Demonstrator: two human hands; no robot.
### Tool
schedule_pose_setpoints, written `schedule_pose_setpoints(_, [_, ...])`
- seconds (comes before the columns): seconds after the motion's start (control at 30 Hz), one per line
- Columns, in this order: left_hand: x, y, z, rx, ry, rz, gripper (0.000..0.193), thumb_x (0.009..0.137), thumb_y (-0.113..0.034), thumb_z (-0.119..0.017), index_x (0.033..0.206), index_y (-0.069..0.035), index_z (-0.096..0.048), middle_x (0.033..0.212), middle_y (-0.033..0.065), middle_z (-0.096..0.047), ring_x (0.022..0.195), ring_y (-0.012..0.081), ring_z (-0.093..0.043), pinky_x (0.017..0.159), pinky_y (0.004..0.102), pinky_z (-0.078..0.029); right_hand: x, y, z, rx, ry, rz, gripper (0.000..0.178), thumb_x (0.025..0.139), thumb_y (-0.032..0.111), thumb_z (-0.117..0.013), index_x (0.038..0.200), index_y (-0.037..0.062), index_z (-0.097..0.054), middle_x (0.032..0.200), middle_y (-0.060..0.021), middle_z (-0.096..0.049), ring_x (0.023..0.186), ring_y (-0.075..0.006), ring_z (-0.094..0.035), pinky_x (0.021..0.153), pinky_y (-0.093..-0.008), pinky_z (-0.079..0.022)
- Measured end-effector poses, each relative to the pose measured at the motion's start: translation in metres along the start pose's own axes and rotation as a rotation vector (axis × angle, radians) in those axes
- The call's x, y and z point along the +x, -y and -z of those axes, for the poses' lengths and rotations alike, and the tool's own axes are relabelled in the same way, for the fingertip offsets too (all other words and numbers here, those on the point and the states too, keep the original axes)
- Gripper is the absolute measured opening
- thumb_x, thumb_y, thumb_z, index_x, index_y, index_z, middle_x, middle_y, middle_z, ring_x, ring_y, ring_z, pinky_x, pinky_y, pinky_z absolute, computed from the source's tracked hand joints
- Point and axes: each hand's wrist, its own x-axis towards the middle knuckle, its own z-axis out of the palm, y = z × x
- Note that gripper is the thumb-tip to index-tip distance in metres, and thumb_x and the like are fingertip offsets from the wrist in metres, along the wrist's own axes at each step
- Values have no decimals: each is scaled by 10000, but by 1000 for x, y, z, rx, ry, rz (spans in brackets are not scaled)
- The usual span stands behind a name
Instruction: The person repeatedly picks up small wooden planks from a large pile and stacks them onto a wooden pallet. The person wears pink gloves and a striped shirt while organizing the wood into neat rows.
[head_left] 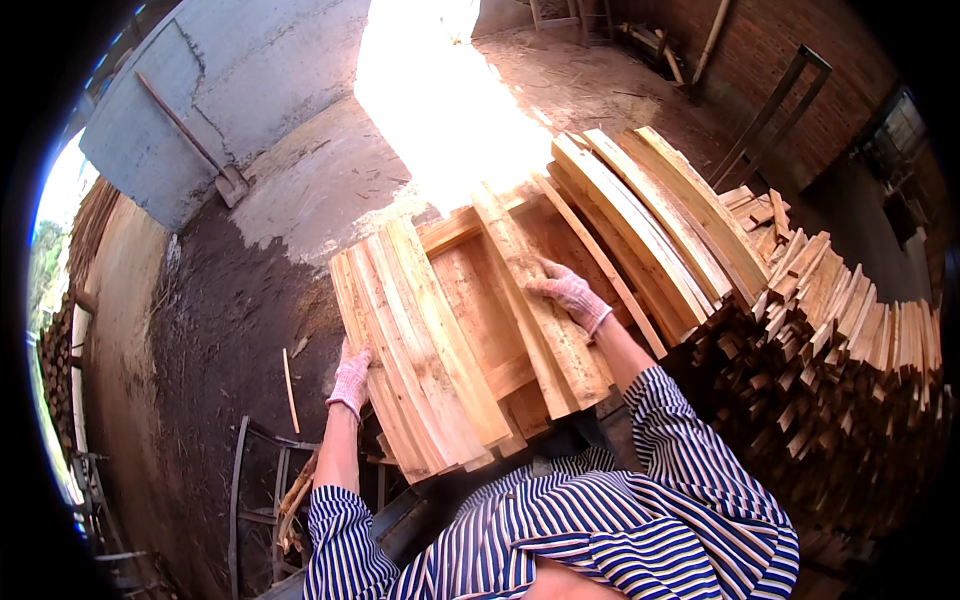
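Observation:
My left hand (350,382), in a pale pink knitted glove, presses against the outer left edge of a row of light wooden planks (415,345). Its thumb shows at the edge, while the other fingers are largely hidden. My right hand (572,297), gloved alike, is closed over a rough-faced plank (535,300) lying lengthwise at the right of the pile. Between the two groups of planks a gap shows lower boards, with a crosswise wooden piece (512,375) near the front. The planks lie side by side just ahead of my body.
To the right stand taller stacks of long boards (640,220) and a big heap of short wood pieces (830,310). A shovel (230,185) leans on the grey wall at the far left. A metal frame (260,490) stands low at the left, beside dark ground.

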Motion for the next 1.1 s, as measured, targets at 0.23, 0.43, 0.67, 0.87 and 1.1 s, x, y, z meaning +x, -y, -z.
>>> schedule_pose_setpoints(0.23, [-2,2,14,78,-37,-47,644,1009,-120,-611,1569,-180,-299,1260,113,-619,1019,263,-644,821,467,-592,40,-82,-104,-855,11,-93,961,943,511,-577,1608,-3,-112,1579,-306,-318,1183,-318,-576,956,-380,-502])
schedule_pose_setpoints(0.43, [-9,3,16,47,-23,-23,639,1010,-150,-614,1560,-194,-292,1239,142,-623,1007,299,-671,782,502,-618,19,0,-41,-1714,-650,-24,677,1024,407,-491,1613,189,-237,1643,-213,-272,1506,-394,-283,1227,-573,-203])
schedule_pose_setpoints(0.67, [-14,-7,-12,39,-20,-34,657,1013,-166,-606,1576,-200,-270,1285,156,-601,1020,307,-664,813,501,-616,-10,36,27,-1512,-606,-212,667,937,370,-663,1544,303,-395,1355,-186,-527,1246,-358,-553,982,-512,-480])
schedule_pose_setpoints(0.87, [-12,-19,-25,78,43,-31,636,1020,-133,-579,1572,-208,-273,1271,159,-607,1043,312,-655,829,510,-612,5,51,81,-1988,-1219,316,601,971,298,-585,1538,232,-399,1384,-190,-529,1335,-353,-479,1130,-602,-301])
schedule_pose_setpoints(1.1, [-14,-12,-12,111,3,-17,625,1019,-159,-604,1568,-191,-308,1282,143,-622,1043,305,-668,805,480,-619,-8,103,91,-1762,-789,-64,310,976,106,-541,1284,78,-522,1193,-188,-653,1064,-315,-690,809,-428,-593])
